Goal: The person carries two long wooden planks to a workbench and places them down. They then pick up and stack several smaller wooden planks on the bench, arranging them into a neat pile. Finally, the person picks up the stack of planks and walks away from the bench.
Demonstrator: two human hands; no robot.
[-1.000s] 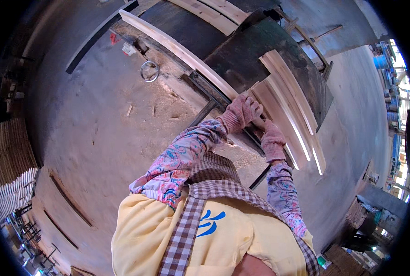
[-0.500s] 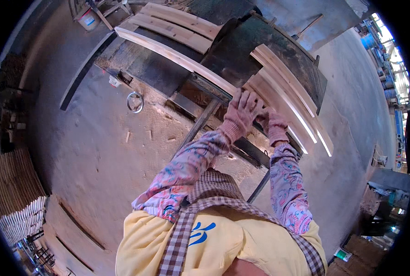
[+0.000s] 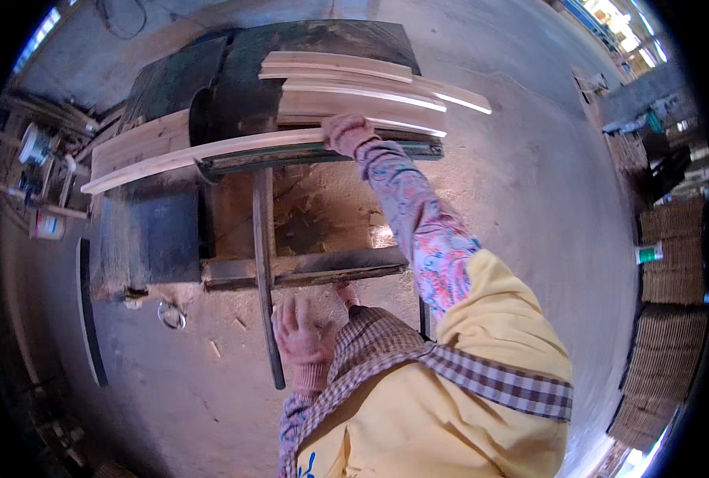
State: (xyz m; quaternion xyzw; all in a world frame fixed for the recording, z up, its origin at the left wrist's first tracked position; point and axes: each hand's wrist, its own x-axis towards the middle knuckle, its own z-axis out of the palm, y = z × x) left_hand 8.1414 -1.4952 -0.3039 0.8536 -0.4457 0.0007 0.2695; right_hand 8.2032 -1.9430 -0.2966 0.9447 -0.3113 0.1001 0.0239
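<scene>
A long pale wooden strip (image 3: 211, 150) lies across the machine table, running left from my right hand (image 3: 348, 135). That gloved hand is closed around the strip's near-right end, beside a metal guide rail (image 3: 291, 155). My left hand (image 3: 300, 333), also in a pink knit glove, is held low in front of my apron. Its fingers are stretched out with nothing in them, close to a dark metal bar (image 3: 263, 239). Just beyond my right hand, several pale boards (image 3: 354, 102) are stacked on the table. A wide board (image 3: 143, 143) lies behind the strip on the left.
The dark machine table (image 3: 151, 239) has an open frame with sawdust inside. A metal ring (image 3: 171, 315) and wood scraps lie on the floor. A long dark bar (image 3: 90, 311) is at the left, near a white bucket (image 3: 49, 225). Stacked slats (image 3: 673, 334) stand far right.
My left hand has come off the wooden strip and dropped back toward my body, its fingers opening. The right hand remains at the strip's end. The whole view has turned.
</scene>
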